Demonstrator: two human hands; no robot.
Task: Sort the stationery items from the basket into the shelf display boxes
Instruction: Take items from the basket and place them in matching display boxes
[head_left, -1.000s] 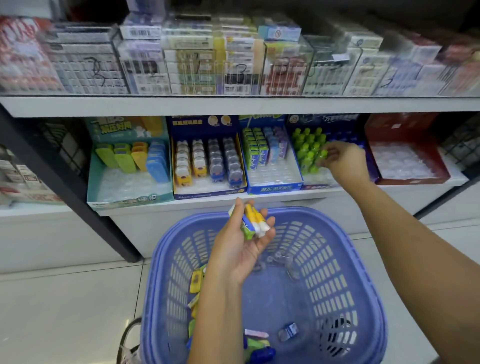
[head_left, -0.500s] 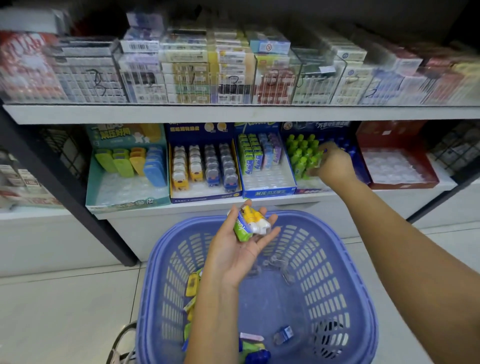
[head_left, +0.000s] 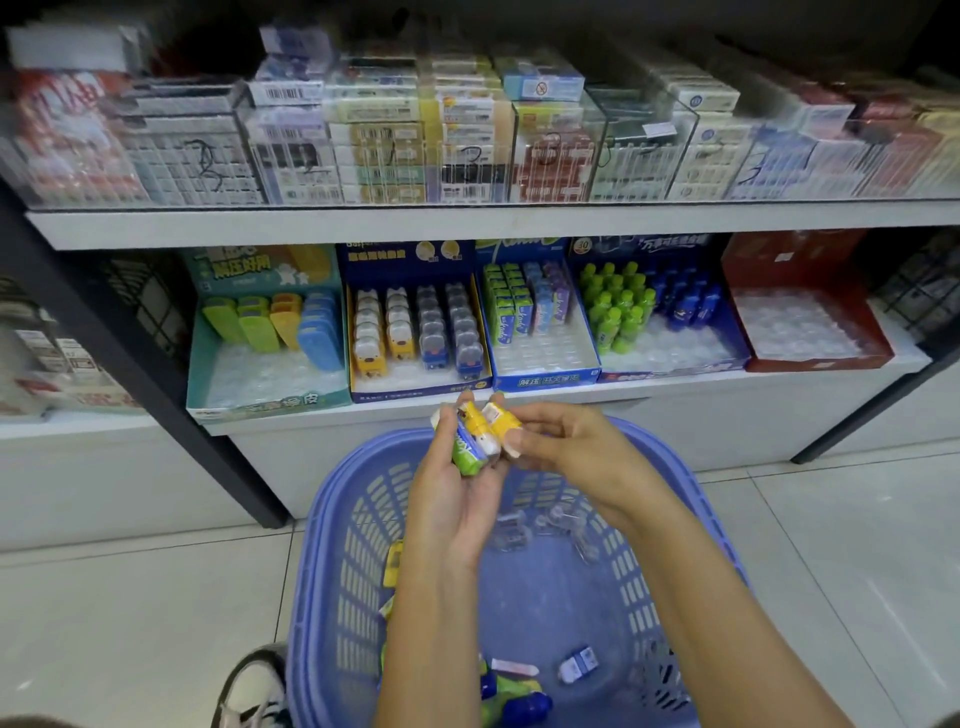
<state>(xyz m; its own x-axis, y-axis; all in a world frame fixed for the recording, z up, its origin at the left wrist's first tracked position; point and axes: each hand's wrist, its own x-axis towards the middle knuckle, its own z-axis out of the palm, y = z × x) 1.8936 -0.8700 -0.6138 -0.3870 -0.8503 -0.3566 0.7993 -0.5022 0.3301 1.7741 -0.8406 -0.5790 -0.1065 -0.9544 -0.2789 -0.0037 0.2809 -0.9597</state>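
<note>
Well above the left hand (head_left: 457, 493), an upper shelf (head_left: 467, 226) carries clear bins (head_left: 550, 150) stacked with small barcoded packs. Below and to the left of that hand, a black-and-white shoe (head_left: 254, 686) stands on the pale tiled floor (head_left: 130, 613). A black frame post (head_left: 130, 364) slants further left.

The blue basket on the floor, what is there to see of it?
The basket is periwinkle plastic, with slotted walls and a rounded rim. It stands upright on the pale tiled floor before the shelf. Near its bottom lie a few items, among them a blue-and-white box. Above its far rim the left hand and right hand hold small packs, clear of it.
</note>
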